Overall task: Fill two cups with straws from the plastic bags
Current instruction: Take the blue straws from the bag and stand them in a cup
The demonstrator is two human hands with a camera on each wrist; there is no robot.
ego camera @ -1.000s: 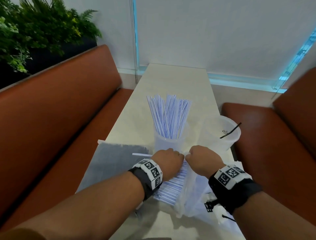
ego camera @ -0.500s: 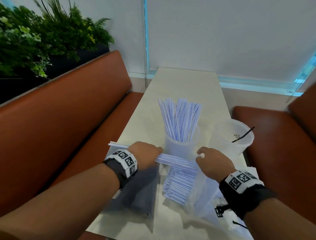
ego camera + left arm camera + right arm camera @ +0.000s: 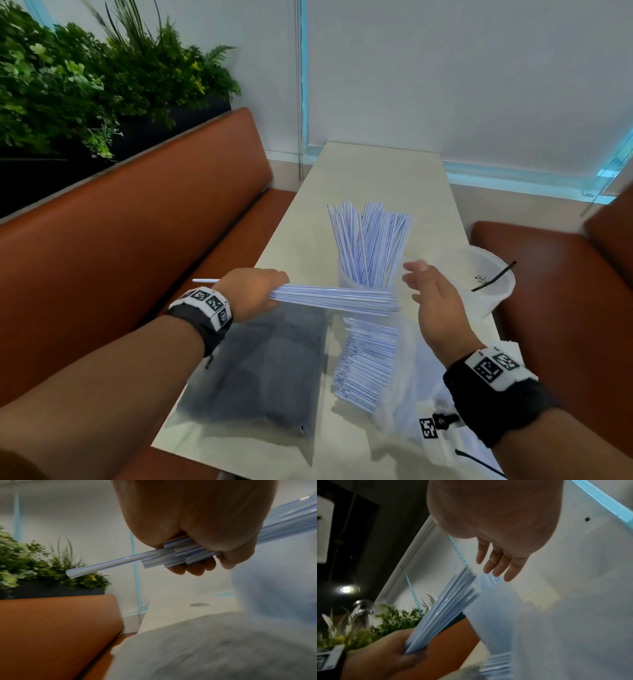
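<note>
My left hand [image 3: 255, 294] grips a bundle of white straws with blue stripes [image 3: 335, 298], held level above the table; the wrist view shows the fingers curled round the bundle's end [image 3: 175, 557]. My right hand [image 3: 430, 291] hovers open just right of the bundle's free end, fingers spread [image 3: 498, 566], touching nothing. Behind the bundle a clear cup [image 3: 368, 282] stands full of upright straws. A second clear cup [image 3: 486, 284], at the right table edge, holds one black straw. More striped straws [image 3: 368, 363] lie in a pile on an open clear bag [image 3: 404, 394].
A grey bag of dark straws [image 3: 263, 370] lies flat at the near left of the narrow white table [image 3: 376, 178]. Brown bench seats [image 3: 137, 257] flank both sides, plants [image 3: 85, 85] stand behind the left backrest, and a white wall closes the far end.
My left hand pulled a bundle of straws out of the pile and lifted it level to the left. My right hand let go and opened beside the bundle's end.
</note>
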